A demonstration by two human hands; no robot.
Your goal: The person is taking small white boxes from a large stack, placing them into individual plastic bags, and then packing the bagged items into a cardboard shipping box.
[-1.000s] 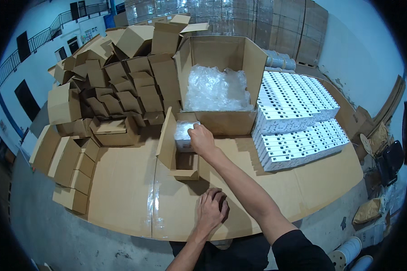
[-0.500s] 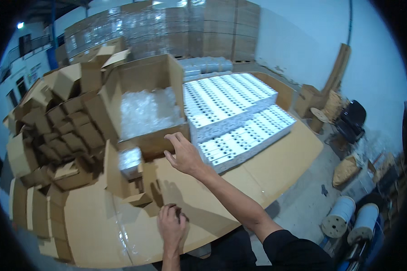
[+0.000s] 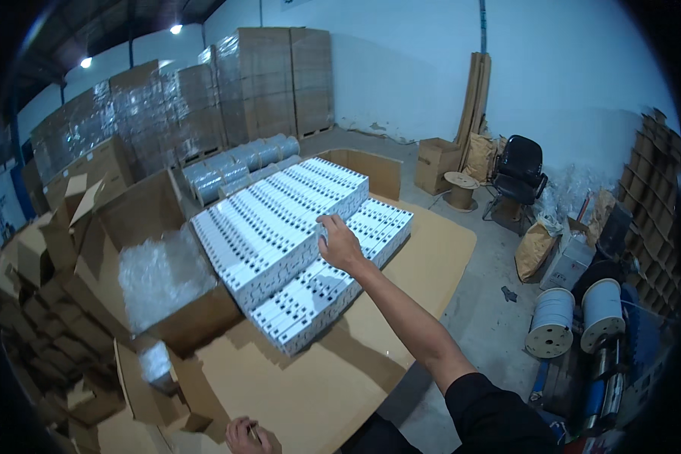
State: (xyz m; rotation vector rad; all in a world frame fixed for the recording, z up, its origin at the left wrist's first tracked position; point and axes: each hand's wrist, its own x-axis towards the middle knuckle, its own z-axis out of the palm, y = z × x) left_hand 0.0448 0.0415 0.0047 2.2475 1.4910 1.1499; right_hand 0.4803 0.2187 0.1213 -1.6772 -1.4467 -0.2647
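At the near end of the upper layer of white boxes [image 3: 280, 219], my right hand [image 3: 340, 244] bends its fingers over the edge, thumb below, closed around one white box. The boxes stand in tight rows, two layers in steps, with dark square marks on their tops. My left hand [image 3: 248, 436] is low at the bottom edge, fingers curled; what it holds, if anything, is too small to name. Beside it stands a small open carton [image 3: 132, 390] with a clear-wrapped silvery block [image 3: 156, 363] inside.
A large open carton [image 3: 197, 321] holds clear plastic bags [image 3: 163, 276]. Empty cartons [image 3: 34, 318] pile up at left. Cardboard covers the table [image 3: 280, 393]. Beyond are wrapped rolls [image 3: 242, 163], a black chair [image 3: 518, 170] and cable spools [image 3: 550, 321] on the floor.
The view has swung right. My right hand has moved from above the table by the large carton to the white boxes, its fingers closing. My left hand now sits lower in view.
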